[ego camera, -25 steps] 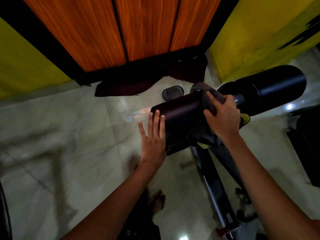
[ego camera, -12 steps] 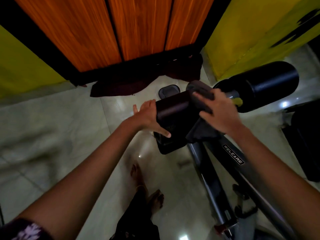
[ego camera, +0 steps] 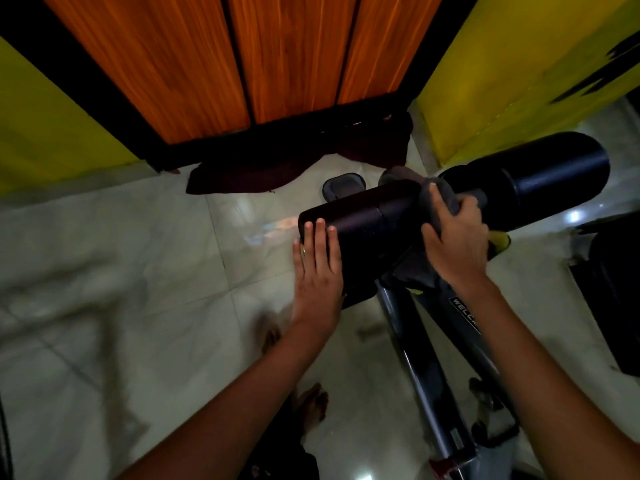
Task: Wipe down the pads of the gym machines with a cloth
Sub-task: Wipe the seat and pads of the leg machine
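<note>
Our left hand [ego camera: 318,271] lies flat, fingers straight and together, against the outer end of the nearer of two black cylindrical roller pads [ego camera: 363,223]. Our right hand [ego camera: 453,237] clutches one dark grey cloth [ego camera: 440,192] over that pad's inner end — beside the second pad [ego camera: 554,174]. Pale tiled floor [ego camera: 121,271] opens leftward; one grey metal frame [ego camera: 426,375] slants below — two yellow walls [ego camera: 502,64] flank orange wooden panels [ego camera: 242,57].

The left hand [ego camera: 317,271] is lying flat, fingers straight, against the end of the near black roller pad [ego camera: 367,220]. The right hand [ego camera: 453,237] is gripping a grey cloth [ego camera: 440,195] draped over the pad's inner end, beside the far roller pad [ego camera: 540,178].
</note>
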